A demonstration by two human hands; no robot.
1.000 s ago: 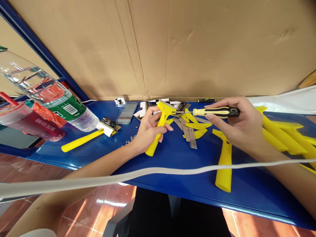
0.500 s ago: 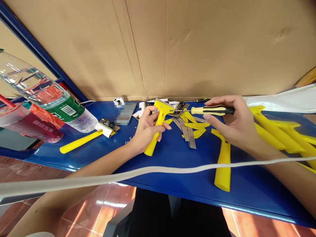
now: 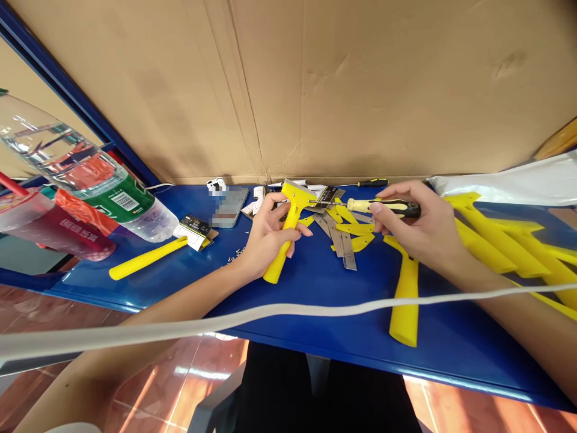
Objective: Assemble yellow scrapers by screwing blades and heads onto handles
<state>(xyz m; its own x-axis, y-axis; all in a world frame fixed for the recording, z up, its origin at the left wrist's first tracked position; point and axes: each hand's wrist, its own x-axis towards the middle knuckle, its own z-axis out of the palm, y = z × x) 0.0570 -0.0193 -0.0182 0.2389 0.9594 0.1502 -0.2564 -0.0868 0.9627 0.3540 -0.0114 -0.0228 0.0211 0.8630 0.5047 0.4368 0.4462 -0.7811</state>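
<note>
My left hand (image 3: 265, 237) is closed around the handle of a yellow scraper (image 3: 294, 207), its head tilted up. In my right hand (image 3: 419, 225) is a screwdriver (image 3: 387, 207) with a cream and black handle, gripped by thumb and fingers. Its shaft points left, and the tip meets the scraper's head near a screw. Behind and right of the scraper lie loose metal blades (image 3: 346, 243) and flat yellow pieces (image 3: 354, 228). Below my right hand, a yellow scraper handle (image 3: 404, 307) lies on the blue table (image 3: 333, 319).
At left stand a water bottle (image 3: 117, 192) and a red drink cup (image 3: 54, 225), near a carded yellow scraper (image 3: 148, 258). Several yellow handles (image 3: 518, 246) lie at right. Small screws (image 3: 237, 255) sit by my left wrist. A white cable (image 3: 288, 310) crosses the foreground.
My right hand's fingers have closed in on the screwdriver handle from a looser, more spread hold. The left hand and scraper stay nearly still.
</note>
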